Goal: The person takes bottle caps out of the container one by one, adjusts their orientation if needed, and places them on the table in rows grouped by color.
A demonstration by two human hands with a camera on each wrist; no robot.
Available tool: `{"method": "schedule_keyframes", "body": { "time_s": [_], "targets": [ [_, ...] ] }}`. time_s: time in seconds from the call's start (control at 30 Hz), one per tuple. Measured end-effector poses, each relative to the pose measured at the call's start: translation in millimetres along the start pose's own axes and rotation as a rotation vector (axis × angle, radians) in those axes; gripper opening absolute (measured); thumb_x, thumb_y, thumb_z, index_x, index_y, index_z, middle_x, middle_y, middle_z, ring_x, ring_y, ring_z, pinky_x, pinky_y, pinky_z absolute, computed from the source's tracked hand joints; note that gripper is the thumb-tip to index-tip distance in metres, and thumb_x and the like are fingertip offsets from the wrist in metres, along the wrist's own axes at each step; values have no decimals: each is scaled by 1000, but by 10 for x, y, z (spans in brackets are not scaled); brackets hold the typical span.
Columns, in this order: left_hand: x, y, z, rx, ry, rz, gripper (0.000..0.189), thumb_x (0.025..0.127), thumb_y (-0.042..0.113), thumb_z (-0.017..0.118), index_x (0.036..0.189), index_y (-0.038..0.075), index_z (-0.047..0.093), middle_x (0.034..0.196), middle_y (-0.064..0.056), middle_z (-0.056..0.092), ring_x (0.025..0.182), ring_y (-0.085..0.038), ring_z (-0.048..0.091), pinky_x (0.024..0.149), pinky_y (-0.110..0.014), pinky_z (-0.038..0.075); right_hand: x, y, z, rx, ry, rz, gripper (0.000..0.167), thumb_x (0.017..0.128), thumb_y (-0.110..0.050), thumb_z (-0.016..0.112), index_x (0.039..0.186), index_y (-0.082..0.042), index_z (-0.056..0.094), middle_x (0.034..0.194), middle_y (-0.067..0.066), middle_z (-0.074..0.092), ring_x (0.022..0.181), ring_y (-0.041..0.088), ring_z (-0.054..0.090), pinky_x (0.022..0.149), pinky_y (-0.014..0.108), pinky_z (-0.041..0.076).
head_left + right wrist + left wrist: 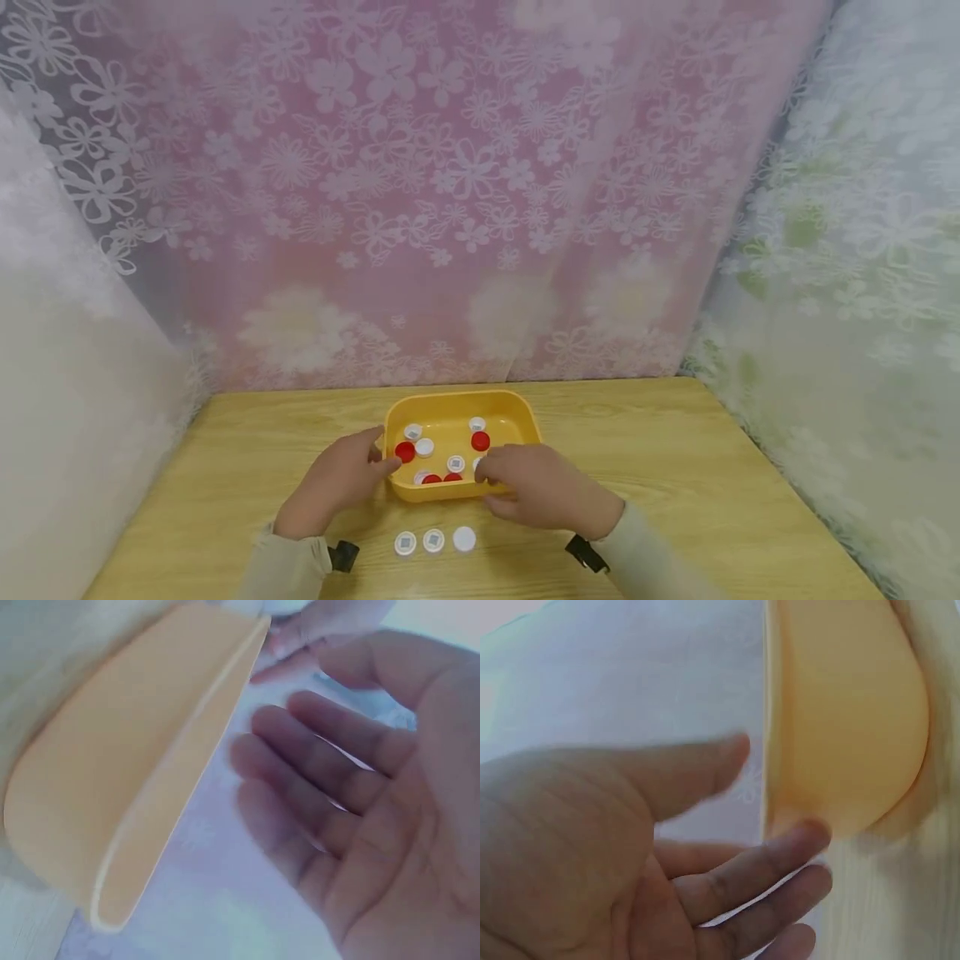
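A yellow plastic tray (423, 493) with rounded corners stands on the wooden table. Inside lie several red bottle caps (481, 441) and several white caps (424, 448), some showing square marks. At the tray's left end, my left hand (347, 473) has its fingertips against the outer wall and its thumb by the rim; in the left wrist view the fingers are loosely extended. My right hand (542, 485) hovers over the near right corner, fingers bent slightly over the rim and partly hiding a white cap. The right wrist view shows nothing in its palm.
In front of the tray, a row of three white caps lies on the table (675, 467): a marked left cap (405, 544), a marked middle cap (433, 541) and a plain right cap (464, 539). Flowered curtains (465, 183) hang behind and at both sides.
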State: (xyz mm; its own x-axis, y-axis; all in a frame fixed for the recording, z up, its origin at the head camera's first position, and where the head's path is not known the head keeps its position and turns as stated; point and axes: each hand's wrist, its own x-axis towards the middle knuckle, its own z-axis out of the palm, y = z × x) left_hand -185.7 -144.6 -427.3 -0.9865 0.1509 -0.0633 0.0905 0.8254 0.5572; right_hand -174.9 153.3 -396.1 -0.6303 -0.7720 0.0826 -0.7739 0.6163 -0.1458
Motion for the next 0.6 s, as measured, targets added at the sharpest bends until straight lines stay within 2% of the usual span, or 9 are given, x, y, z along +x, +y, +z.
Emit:
{"method": "schedule_keyframes", "body": {
  "time_s": [0.1,0.2,0.33,0.43,0.53,0.6],
  "targets": [
    [8,7,-3,-49,14,-57,65,96,28,75,149,0,51,90,-1,68,79,-17,62,76,-42,55,156,207,-102,5,25,36,14,99,-28,70,109,-19,72,101,-7,70,83,8,61,74,25,54],
    [13,33,5,-81,10,-80,62,96,22,74,149,-1,50,81,1,64,70,-15,58,72,-38,54,345,432,-185,-20,13,92,18,99,-28,71,112,-17,71,101,-5,70,84,11,63,77,29,55],
    [33,71,23,-97,4,-81,63,97,20,73,150,-2,48,76,1,65,68,-14,59,74,-39,54,607,614,-268,-80,-43,132,23,98,-30,72,115,-15,70,106,-1,71,87,12,63,81,32,57],
    [66,91,40,-84,17,-72,63,97,21,73,150,-3,48,74,1,65,66,-15,58,74,-40,54,814,629,-282,-126,-107,140,26,98,-36,73,116,-17,69,111,-1,72,89,13,64,84,32,58],
    [103,107,57,-71,24,-69,64,97,22,73,150,-3,48,74,1,66,67,-14,58,77,-42,54,1012,609,-223,-195,-169,110,31,96,-42,74,116,-19,70,109,-3,72,89,12,64,85,31,57],
    [128,120,68,-69,23,-74,64,97,22,73,150,-3,48,75,2,66,68,-14,59,79,-44,55,1129,594,-154,-238,-215,62,33,96,-43,75,119,-20,70,111,-4,71,89,11,64,85,29,57]
  ]
}}
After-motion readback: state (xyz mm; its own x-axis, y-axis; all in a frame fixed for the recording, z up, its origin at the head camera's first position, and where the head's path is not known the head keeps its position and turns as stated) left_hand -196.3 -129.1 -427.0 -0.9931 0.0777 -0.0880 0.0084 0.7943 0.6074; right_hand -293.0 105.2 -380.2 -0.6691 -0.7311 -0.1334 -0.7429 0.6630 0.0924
